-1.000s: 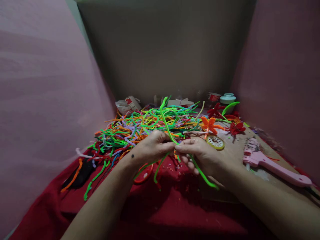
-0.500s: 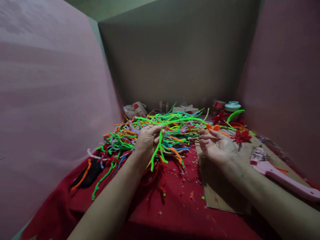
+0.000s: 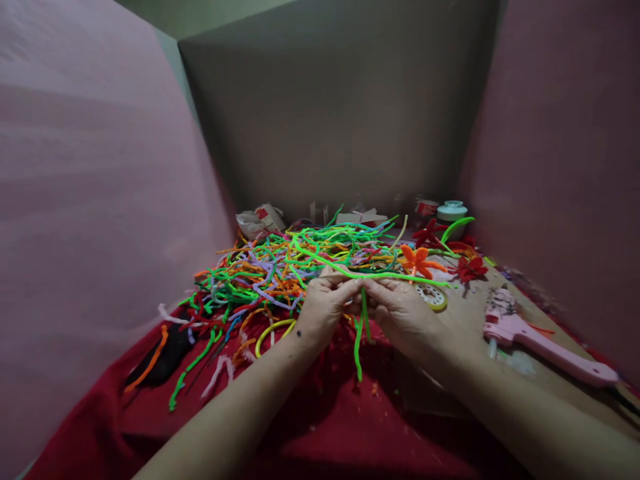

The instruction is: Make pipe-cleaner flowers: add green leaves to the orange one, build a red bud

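Note:
My left hand [image 3: 325,303] and my right hand [image 3: 400,303] meet at the middle, thumbs and fingertips pinching bright green pipe cleaners [image 3: 390,275] where they join. One long green strand runs up to the left over the pile, another reaches right past my right hand, and short ends hang down between the hands. Behind them spreads a tangled pile of coloured pipe cleaners [image 3: 265,267]. An orange pipe-cleaner flower [image 3: 419,261] lies just beyond my right hand, next to a yellow-rimmed tape roll [image 3: 433,297].
A pink glue gun [image 3: 550,347] lies on the cardboard [image 3: 465,320] at the right. Red flowers [image 3: 470,269] and a light-blue-lidded jar [image 3: 451,212] stand farther back. A black object [image 3: 163,353] rests at the left on the red cloth [image 3: 100,420].
My right hand has moved left to meet my left hand and now pinches the green pipe cleaners. The view has shifted slightly. The tape roll has come into sight.

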`<act>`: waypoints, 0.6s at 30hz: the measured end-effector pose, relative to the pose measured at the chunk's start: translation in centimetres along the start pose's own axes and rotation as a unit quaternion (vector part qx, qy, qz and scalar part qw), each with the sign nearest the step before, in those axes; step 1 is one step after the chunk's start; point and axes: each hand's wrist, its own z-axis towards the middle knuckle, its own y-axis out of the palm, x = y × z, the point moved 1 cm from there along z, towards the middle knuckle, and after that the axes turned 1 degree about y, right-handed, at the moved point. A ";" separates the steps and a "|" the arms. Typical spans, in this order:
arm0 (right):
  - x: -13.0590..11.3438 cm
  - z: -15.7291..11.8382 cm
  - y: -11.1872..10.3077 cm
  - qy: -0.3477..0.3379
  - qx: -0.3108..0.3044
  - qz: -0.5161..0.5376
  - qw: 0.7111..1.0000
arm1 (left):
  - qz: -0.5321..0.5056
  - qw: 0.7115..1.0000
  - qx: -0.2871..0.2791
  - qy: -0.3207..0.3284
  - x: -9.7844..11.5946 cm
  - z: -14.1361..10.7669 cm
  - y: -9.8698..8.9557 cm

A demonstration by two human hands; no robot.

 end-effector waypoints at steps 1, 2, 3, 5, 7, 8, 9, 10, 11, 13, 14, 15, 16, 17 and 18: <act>-0.1 -0.1 0.0 0.016 0.020 -0.001 1.000 | -0.001 1.000 0.000 -0.006 0.0 -0.1 0.1; -0.2 -0.2 -0.1 0.031 0.039 -0.005 0.999 | -0.007 1.000 -0.002 -0.012 0.0 -0.2 0.1; -0.3 -0.3 -0.1 0.047 0.054 -0.013 0.997 | -0.016 1.000 -0.005 -0.015 0.1 -0.2 0.2; -0.6 -0.4 -0.1 0.072 0.062 -0.032 0.995 | -0.036 0.999 -0.022 -0.015 0.1 -0.3 0.2; -0.9 -0.6 0.0 0.073 0.052 -0.053 0.995 | -0.054 0.997 -0.045 -0.016 0.2 -0.1 0.0; -1.1 -0.6 0.1 0.066 0.047 -0.068 0.994 | -0.058 0.996 -0.060 -0.016 0.2 0.0 -0.1; -1.2 -0.7 0.2 0.057 0.045 -0.085 0.994 | -0.060 0.995 -0.075 -0.018 0.2 0.2 -0.2; -1.4 -0.7 0.3 0.047 0.047 -0.101 0.993 | -0.057 0.994 -0.089 -0.022 0.1 0.4 -0.4; -1.5 -0.8 0.4 0.041 0.050 -0.116 0.991 | -0.048 0.993 -0.101 -0.028 0.1 0.5 -0.5; -1.6 -0.9 0.6 0.041 0.051 -0.146 0.987 | -0.020 0.992 -0.120 -0.040 0.1 0.8 -0.8; -1.6 -1.0 0.7 0.047 0.045 -0.163 0.985 | -0.002 0.991 -0.128 -0.043 0.2 0.9 -0.9; -1.7 -1.2 0.9 0.056 0.032 -0.181 0.981 | 0.017 0.989 -0.138 -0.042 0.3 0.9 -1.0; -1.7 -1.3 1.0 0.067 0.019 -0.200 0.977 | 0.034 0.987 -0.153 -0.039 0.4 0.9 -1.1; -1.8 -1.4 1.1 0.076 0.006 -0.219 0.973 | 0.048 0.983 -0.171 -0.037 0.5 0.9 -1.2; -1.8 -1.5 1.1 0.085 -0.006 -0.239 0.967 | 0.057 0.980 -0.188 -0.034 0.7 0.8 -1.2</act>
